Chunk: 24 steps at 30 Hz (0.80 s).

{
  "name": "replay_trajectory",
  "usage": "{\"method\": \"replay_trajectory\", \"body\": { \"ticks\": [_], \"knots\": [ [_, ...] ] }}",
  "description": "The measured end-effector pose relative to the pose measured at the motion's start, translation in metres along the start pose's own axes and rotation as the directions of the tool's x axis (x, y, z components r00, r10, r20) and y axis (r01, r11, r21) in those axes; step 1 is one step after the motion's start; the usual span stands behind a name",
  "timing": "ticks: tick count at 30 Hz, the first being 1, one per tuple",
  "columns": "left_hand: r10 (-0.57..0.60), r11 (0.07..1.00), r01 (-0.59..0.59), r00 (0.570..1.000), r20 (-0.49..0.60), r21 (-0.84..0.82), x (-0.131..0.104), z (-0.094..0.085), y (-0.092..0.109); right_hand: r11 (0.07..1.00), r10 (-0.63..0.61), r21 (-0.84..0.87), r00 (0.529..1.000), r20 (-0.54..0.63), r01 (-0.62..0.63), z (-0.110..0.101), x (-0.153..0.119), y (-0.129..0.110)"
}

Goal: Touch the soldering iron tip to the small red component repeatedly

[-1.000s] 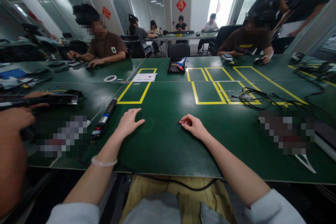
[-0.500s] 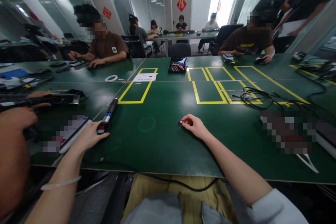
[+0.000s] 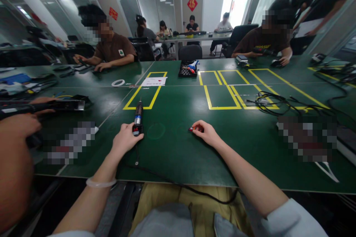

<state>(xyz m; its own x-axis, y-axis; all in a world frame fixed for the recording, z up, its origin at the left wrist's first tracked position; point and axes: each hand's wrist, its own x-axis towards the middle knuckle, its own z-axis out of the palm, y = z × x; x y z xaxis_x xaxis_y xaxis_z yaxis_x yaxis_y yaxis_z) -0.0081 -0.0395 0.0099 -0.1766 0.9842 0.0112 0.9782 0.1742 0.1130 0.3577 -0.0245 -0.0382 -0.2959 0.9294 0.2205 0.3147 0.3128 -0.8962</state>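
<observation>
My left hand [image 3: 125, 139] is closed around the rear end of an electric screwdriver [image 3: 138, 113], a slim black and silver tool with a blue band. Its thin bit points away from me, by the lower edge of a yellow taped box. A dark cord trails from the tool toward the table's front edge. Further right, my right hand [image 3: 205, 133] pinches a small red-and-dark piece [image 3: 191, 129] just above or on the green table. The fingers cover most of that piece, so its kind does not show.
A black tray [image 3: 183, 72] with blue and red tools stands ahead. Tangled black cables [image 3: 268, 102] lie right, a white tape ring [image 3: 118, 83] left. A paper sheet [image 3: 152, 81] lies on the yellow tape [image 3: 222, 108]. At far left a neighbour's hand [image 3: 20, 127] is near a dark device.
My left hand has slid the electric screwdriver to the right, and its bit now points more straight ahead. My right hand has stayed in place with the small red piece.
</observation>
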Motion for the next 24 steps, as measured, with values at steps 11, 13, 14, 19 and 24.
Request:
{"method": "replay_trajectory", "body": {
  "ticks": [11,13,14,19,24],
  "knots": [
    [0.388,0.916,-0.391,0.920,-0.054,-0.092,-0.013,0.025,0.155,0.996,-0.089,-0.007,0.996,-0.027,0.089,-0.005,-0.002,0.000],
    [0.439,0.887,-0.445,0.896,-0.072,-0.122,-0.015,0.031,0.173,0.993,-0.116,-0.041,0.991,-0.061,0.114,-0.006,-0.001,0.002],
    [0.460,0.874,-0.466,0.885,-0.078,-0.137,-0.015,0.034,0.181,0.991,-0.126,-0.059,0.989,-0.073,0.122,-0.007,-0.001,0.003],
    [0.515,0.839,-0.521,0.853,-0.083,-0.159,-0.019,0.038,0.201,0.981,-0.130,-0.152,0.990,-0.062,0.120,-0.008,0.000,0.008],
    [0.517,0.838,-0.522,0.852,-0.074,-0.159,-0.022,0.035,0.203,0.984,-0.112,-0.148,0.991,-0.070,0.100,-0.009,0.000,0.007]
  ]
}}
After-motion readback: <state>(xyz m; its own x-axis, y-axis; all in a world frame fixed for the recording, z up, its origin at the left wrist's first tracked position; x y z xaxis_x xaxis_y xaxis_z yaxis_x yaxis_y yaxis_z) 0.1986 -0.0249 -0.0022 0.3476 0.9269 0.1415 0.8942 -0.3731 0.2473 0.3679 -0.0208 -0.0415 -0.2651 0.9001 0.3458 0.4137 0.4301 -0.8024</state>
